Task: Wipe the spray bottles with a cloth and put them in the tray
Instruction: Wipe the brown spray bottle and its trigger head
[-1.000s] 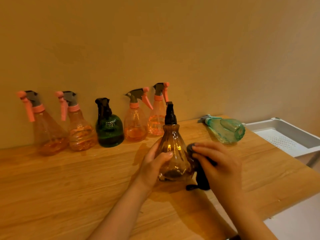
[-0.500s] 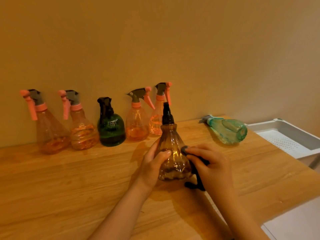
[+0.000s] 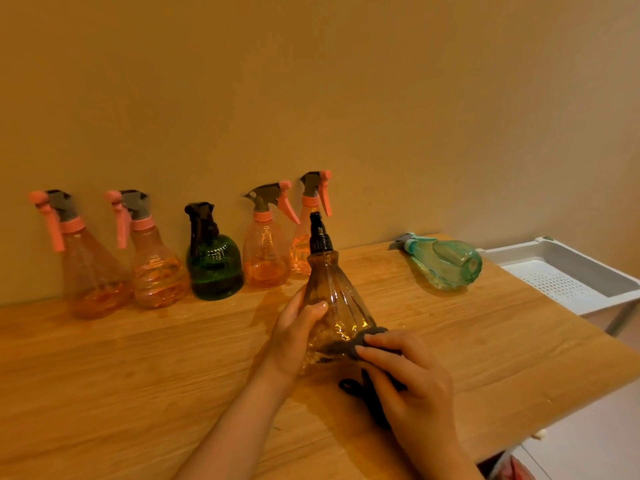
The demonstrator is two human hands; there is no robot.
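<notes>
A brown ribbed spray bottle [image 3: 332,299] with a black pump top stands upright on the wooden table [image 3: 138,375]. My left hand [image 3: 294,336] grips its left side, thumb across the front. My right hand [image 3: 408,382] holds a dark cloth [image 3: 360,341] and presses it against the bottle's lower right side; the rest of the cloth hangs under my palm. The white perforated tray [image 3: 568,271] sits off the table's right end and holds no bottle that I can see.
Along the wall stand several bottles: two orange ones [image 3: 93,268] [image 3: 156,268] at left, a green one [image 3: 214,265], two more orange ones [image 3: 265,258] [image 3: 301,251]. A teal bottle [image 3: 443,263] lies on its side near the tray.
My right hand has slid the cloth down and toward the front of the brown bottle's base. The left hand keeps its grip on the bottle.
</notes>
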